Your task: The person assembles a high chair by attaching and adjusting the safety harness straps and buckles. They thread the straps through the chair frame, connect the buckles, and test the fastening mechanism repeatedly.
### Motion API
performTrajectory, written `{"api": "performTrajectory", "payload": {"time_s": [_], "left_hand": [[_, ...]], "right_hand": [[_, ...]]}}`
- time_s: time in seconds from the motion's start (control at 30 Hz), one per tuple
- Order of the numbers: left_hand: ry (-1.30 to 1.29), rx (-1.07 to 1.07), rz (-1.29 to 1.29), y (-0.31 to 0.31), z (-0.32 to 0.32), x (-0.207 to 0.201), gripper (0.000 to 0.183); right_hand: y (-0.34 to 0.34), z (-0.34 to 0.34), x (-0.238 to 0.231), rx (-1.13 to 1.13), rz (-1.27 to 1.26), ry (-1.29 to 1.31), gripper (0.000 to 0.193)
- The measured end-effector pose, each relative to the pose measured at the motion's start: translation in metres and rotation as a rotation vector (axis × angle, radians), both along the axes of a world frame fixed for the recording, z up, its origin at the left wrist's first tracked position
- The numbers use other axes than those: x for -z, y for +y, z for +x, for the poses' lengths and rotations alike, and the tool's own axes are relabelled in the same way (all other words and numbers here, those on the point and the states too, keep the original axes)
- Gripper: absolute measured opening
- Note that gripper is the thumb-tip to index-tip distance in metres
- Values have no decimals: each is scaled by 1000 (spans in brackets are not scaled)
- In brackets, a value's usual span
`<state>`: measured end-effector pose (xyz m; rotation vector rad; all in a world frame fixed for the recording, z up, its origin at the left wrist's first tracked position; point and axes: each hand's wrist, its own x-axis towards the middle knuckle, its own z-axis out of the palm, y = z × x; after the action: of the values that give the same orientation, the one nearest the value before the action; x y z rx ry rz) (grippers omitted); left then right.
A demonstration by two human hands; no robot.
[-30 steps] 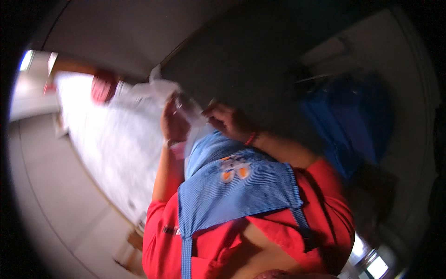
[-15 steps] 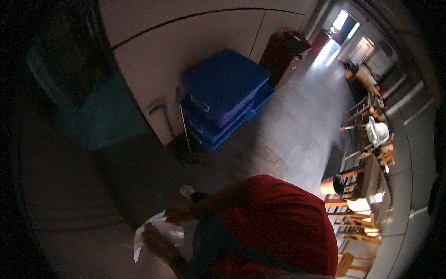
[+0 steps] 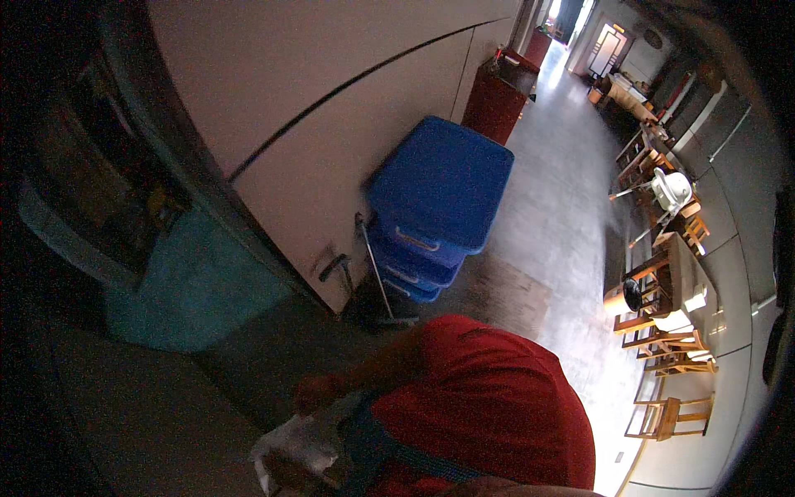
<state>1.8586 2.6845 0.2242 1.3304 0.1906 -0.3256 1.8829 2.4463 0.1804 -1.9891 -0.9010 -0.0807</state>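
Observation:
A crumpled white sheet of paper or thin cloth (image 3: 302, 439) hangs between my hands at the bottom left, in dim light. My right hand (image 3: 319, 393) is closed at its upper edge, with the arm coming out of a red sleeve. Lower down, my left hand (image 3: 290, 470) lies against the sheet. Its fingers are dark and blurred, and I cannot tell how they are bent. My red shirt and dark apron (image 3: 373, 443) fill the space beside the hands.
Stacked blue lidded plastic bins (image 3: 443, 186) stand by the pale wall. A long-handled squeegee (image 3: 377, 273) leans beside them. A dark red cabinet (image 3: 497, 99) stands beyond. Wooden chairs (image 3: 671, 418), a white high chair (image 3: 669, 190) and a bucket (image 3: 625, 296) line the right side.
The view has shifted, and the bins now appear lower and further right. Both hands still have the white sheet between them, slightly lower in view.

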Motion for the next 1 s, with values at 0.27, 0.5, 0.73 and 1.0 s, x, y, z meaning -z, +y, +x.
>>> {"api": "performTrajectory", "payload": {"time_s": [0.27,0.5,0.73,1.0], "left_hand": [[25,148,92,42,178,22,29],[-19,366,157,60,329,12,29],[-156,608,311,41,454,19,29],[-411,665,381,1,596,54,29]], "right_hand": [[20,148,10,280,-103,284,19],[2,282,-1,588,-251,425,19],[51,407,41,458,-418,257,20],[43,569,15,441,-159,695,25]]}}
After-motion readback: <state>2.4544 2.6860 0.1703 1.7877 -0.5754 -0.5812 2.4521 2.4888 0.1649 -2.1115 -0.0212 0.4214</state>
